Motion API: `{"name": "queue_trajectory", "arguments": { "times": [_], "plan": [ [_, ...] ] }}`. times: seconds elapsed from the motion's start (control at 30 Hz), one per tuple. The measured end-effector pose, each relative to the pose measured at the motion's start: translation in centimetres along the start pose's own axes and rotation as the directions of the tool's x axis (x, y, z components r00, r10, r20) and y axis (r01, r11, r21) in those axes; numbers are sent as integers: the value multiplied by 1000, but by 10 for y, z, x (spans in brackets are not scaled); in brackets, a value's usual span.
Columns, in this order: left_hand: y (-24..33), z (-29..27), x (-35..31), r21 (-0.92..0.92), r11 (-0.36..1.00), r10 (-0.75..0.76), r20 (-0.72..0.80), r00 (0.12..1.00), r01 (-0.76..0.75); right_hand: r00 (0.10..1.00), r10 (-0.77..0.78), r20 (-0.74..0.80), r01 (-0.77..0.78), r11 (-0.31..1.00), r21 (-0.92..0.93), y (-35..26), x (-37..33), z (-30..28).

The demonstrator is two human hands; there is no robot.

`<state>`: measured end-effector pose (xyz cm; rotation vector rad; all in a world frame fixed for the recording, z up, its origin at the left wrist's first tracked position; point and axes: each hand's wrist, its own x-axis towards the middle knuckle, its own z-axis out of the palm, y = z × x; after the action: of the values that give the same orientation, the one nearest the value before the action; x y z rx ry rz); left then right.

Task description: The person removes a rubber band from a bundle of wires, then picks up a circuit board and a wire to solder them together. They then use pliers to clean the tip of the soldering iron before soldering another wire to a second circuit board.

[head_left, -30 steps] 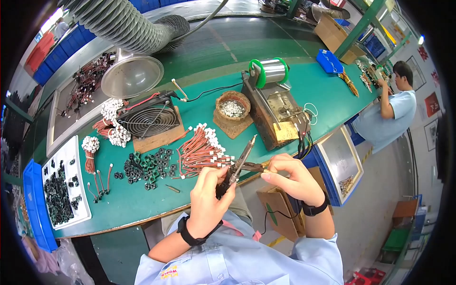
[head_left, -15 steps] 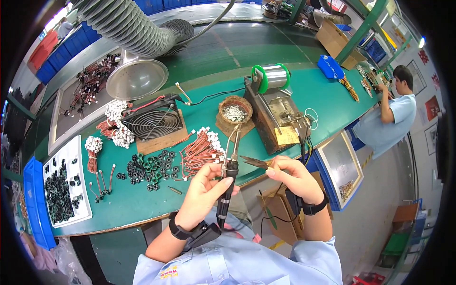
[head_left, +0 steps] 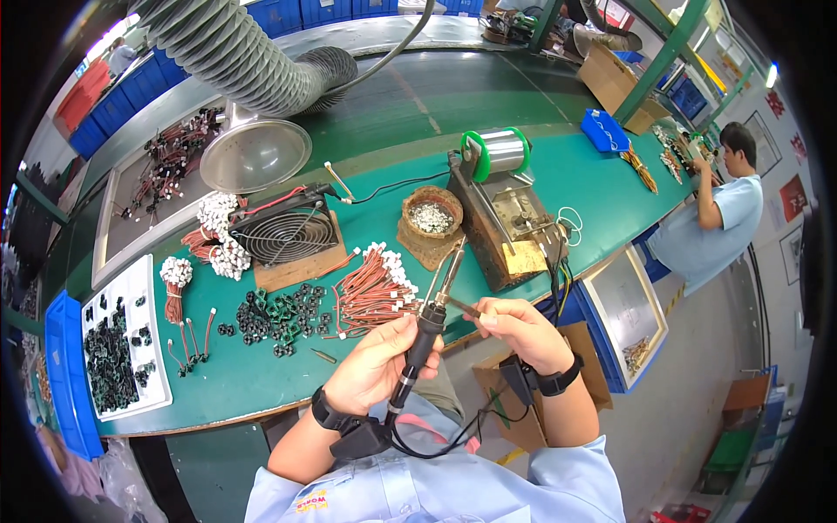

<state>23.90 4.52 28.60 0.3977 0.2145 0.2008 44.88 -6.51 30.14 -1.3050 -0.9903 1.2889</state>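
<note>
My left hand (head_left: 370, 366) is closed around the black handle of a soldering iron (head_left: 420, 347), its metal barrel and a thin side tube angled up and away from me. Pinched in my right hand (head_left: 530, 338) is a pair of dark, pointed metal tweezers (head_left: 463, 306). Their points reach the iron just above its handle, by the base of the barrel and tube; whether they grip anything there I cannot tell. Beyond the iron's tip sits a round brown bowl (head_left: 432, 212) with silvery bits inside. Red-wired leads with white connectors (head_left: 375, 283) lie left of the iron.
Small black and green parts (head_left: 279, 318) are heaped on the green bench, near a white tray (head_left: 157, 383) of similar parts. A fan (head_left: 288, 237), a solder spool (head_left: 501, 155) on a metal stand and a funnel-shaped hood (head_left: 255, 157) stand farther back. A co-worker (head_left: 711, 213) is at the right.
The iron has tilted to the right, and my left hand has shifted slightly right with it. The tweezers have turned and their points have come against the iron's metal part.
</note>
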Motion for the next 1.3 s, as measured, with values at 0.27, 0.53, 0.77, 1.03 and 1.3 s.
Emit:
{"name": "queue_trajectory", "arguments": {
  "times": [0.27, 0.53, 0.77, 1.03, 1.3],
  "plan": [
    [-22, 10, 2, 799, 565, 557, -189, 809, -203, 991, -104, -79, 67, 923, -380, -10, -10, 5],
    [-16, 6, 1, 690, 673, 521, -188, 833, -266, 996, -56, -67, 30, 939, -341, -13, -7, 8],
    [-12, 2, -1, 598, 754, 487, -233, 842, -271, 991, -75, -113, 38, 952, -303, -11, -5, 9],
    [-24, 2, 5, 731, 622, 551, -153, 820, -281, 992, -73, -99, 23, 903, -429, -20, -9, 6],
    [0, -1, -5, 127, 988, 102, -124, 987, -86, 999, 14, -51, -6, 988, 154, -1, 4, 1]
  ]
}}
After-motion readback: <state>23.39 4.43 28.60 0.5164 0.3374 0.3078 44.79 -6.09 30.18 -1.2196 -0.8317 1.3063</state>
